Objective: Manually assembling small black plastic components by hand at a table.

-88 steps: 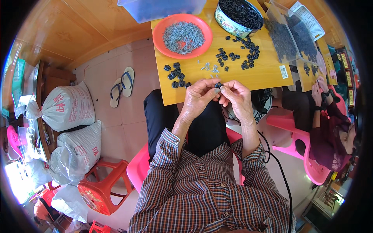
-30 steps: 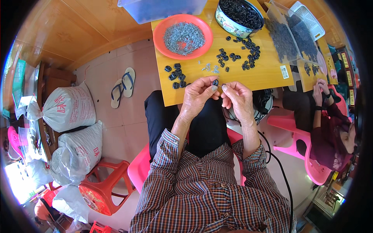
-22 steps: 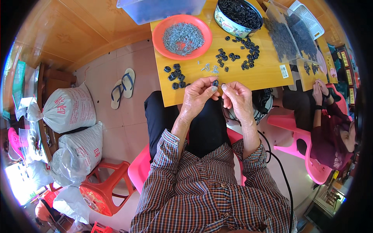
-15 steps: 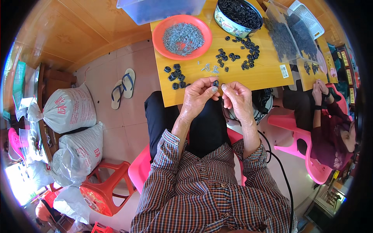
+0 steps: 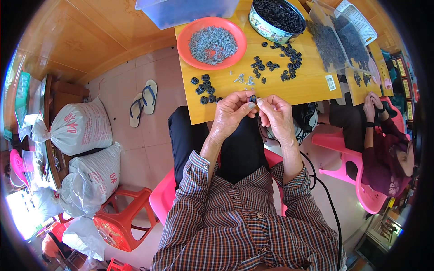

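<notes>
A: Where is the piece relative to the grip?

B: A small black ring part point(image 5: 252, 98) sits between the two hands, at the near edge of the yellow tabletop point(image 5: 312, 83). The left hand point(image 5: 233, 113) has it at about 1 o'clock from its palm, pinched in the fingertips; grip closed on it. The right hand point(image 5: 276, 114) meets it from the other side, the part at roughly 11 o'clock from that palm. Its fingertips are pressed together at the part; whether they clamp the part itself or something tiny against it, I cannot tell.

A: Hand pose?

B: Both forearms come up from 6 o'clock in checked sleeves point(image 5: 199, 174), converging. Wrists are slightly bent, backs of the hands face the camera, knuckles nearly touching. The hands hover over the lap, just off the tabletop's edge.

A: Around them?

B: At 11 o'clock from the hands, a small cluster of black parts point(image 5: 204, 89). At 12 o'clock, a few pale metal bits point(image 5: 244, 80), then a looser scatter of black pieces point(image 5: 275, 63). Further up, an orange plate point(image 5: 184, 34) heaped with grey metal pieces, and a round tin point(image 5: 260, 22) full of black parts. A clear blue-tinted tub point(image 5: 181, 11) sits at the far edge. At 3 o'clock another person's hands point(image 5: 373, 101) work beside a pink chair point(image 5: 348, 162). Sandals point(image 5: 142, 101) and white sacks point(image 5: 81, 128) lie on the floor at 9 o'clock.
</notes>
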Available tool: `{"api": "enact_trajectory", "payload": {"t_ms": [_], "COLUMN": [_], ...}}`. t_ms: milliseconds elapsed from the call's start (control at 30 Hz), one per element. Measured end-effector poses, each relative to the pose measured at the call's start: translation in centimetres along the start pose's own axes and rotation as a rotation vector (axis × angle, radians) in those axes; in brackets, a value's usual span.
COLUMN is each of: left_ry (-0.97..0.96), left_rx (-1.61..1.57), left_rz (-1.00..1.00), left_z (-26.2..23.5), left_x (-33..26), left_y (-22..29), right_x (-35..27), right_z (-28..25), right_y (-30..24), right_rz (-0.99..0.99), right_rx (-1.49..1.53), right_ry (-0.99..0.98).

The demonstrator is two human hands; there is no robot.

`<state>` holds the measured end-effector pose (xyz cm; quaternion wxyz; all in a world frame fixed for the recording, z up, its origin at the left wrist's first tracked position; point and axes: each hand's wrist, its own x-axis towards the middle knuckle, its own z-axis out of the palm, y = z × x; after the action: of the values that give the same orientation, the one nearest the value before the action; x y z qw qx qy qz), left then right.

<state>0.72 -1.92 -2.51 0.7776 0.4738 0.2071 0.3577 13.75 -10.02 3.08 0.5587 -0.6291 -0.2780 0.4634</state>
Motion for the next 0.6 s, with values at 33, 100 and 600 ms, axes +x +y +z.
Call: {"api": "enact_trajectory", "payload": {"t_ms": [33, 100, 600], "left_ry": [-0.005, -0.010, -0.033], "left_rx": [-0.009, -0.018, 0.022], "left_rz": [0.000, 0.000, -0.010], "left_z": [0.01, 0.02, 0.04], "left_x": [0.01, 0.03, -0.02], "left_y": [-0.02, -0.12, 0.10], "right_x": [0.03, 0.03, 0.16], "right_z": [-0.01, -0.01, -0.01], "right_y": [0.06, 0.10, 0.56], "right_rz": [0.002, 0.003, -0.001], "right_rx": [-0.002, -0.005, 0.028], "right_ry": [0.001, 0.002, -0.002]}}
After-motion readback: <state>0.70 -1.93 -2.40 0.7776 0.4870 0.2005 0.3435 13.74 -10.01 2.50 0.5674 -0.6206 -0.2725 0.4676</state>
